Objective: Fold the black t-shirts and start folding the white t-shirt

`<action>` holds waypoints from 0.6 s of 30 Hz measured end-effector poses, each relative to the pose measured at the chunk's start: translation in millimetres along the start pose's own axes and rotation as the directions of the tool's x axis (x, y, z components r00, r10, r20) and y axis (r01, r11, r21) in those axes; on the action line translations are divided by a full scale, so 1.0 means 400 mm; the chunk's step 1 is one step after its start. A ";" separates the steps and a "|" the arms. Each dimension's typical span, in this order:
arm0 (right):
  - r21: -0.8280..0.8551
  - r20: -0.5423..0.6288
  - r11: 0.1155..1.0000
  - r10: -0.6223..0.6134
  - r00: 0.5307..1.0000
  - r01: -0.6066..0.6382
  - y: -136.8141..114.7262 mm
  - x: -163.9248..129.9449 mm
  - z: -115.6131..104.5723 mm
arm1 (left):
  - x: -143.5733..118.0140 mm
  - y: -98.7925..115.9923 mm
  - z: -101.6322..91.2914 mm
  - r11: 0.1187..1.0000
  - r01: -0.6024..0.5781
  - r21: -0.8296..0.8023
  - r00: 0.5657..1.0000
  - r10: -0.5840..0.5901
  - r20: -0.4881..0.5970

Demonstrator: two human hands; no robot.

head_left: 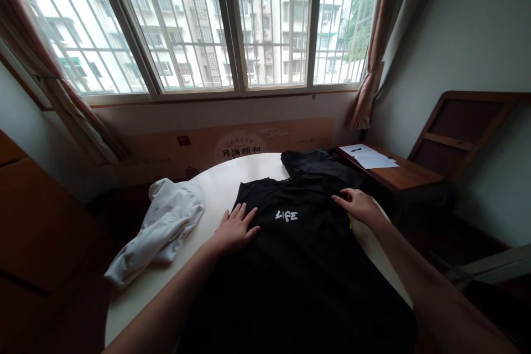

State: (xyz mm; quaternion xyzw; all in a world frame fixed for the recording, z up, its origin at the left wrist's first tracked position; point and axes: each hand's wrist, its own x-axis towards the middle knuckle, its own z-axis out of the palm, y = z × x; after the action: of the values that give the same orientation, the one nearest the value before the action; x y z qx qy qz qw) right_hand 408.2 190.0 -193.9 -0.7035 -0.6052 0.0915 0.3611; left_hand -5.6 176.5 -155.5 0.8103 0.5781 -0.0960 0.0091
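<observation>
By windows point(269, 38), a white table point(220, 180) bears a black shirt point(298, 249); left fingers point(241, 212) spread, right fingers point(341, 201) bent, grip unclear

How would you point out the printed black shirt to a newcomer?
Before the barred window stands a white table. Spread on it, beneath the left hand, lies the black shirt. Unlike the bunched white cloth on its left and the dark cloth beyond, it shows white lettering.

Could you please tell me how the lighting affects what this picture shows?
Head view: backlight from the window washes out the buildings outside; head view: the black shirt's lower part sinks into near-black, though its white print stands out.
</observation>
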 end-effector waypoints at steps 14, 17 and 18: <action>0.226 0.105 0.920 -0.351 0.930 0.321 -0.107 -0.114 -0.023 | -0.006 -0.001 0.005 0.999 0.029 0.037 0.998 -0.027 -0.065; 0.266 -0.044 0.944 -0.191 0.981 0.196 -0.073 -0.105 -0.032 | 0.000 0.005 0.001 0.996 0.025 0.088 0.986 -0.010 -0.168; 0.298 -0.111 0.945 -0.110 0.988 0.138 -0.055 -0.099 -0.039 | 0.003 0.008 0.000 0.995 0.011 0.100 0.981 0.008 -0.195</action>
State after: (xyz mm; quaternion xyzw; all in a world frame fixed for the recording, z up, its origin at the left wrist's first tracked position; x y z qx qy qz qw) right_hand 390.1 147.7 -181.2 -0.6034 -0.6094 0.1280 0.4981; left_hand -2.2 176.6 -155.9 0.8148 0.5712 -0.0450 -0.0884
